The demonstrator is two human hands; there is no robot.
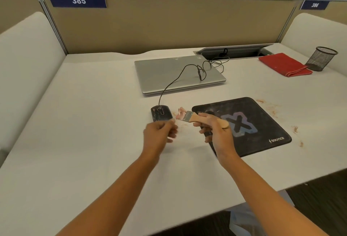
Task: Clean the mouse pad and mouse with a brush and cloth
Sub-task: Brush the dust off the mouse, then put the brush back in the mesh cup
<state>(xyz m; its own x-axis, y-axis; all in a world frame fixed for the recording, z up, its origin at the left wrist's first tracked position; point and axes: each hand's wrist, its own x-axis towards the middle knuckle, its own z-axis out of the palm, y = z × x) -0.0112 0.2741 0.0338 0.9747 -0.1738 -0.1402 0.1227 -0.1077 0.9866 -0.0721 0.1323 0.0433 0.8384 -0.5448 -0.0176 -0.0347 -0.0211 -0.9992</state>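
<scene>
Wooden-handled brush, pale bristles toward the mouse, clamped in my right hand over the mouse pad left edge. Black mouse, dust-streaked, on desk just left of the black pad. Left hand at mouse's near end, fingers curled, blurred; can't tell any grip. Red cloth far right.

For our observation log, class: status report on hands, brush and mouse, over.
Right hand grips brush, bristles beside mouse. Left hand at mouse, grip blurred. Red cloth far right, untouched.
</scene>
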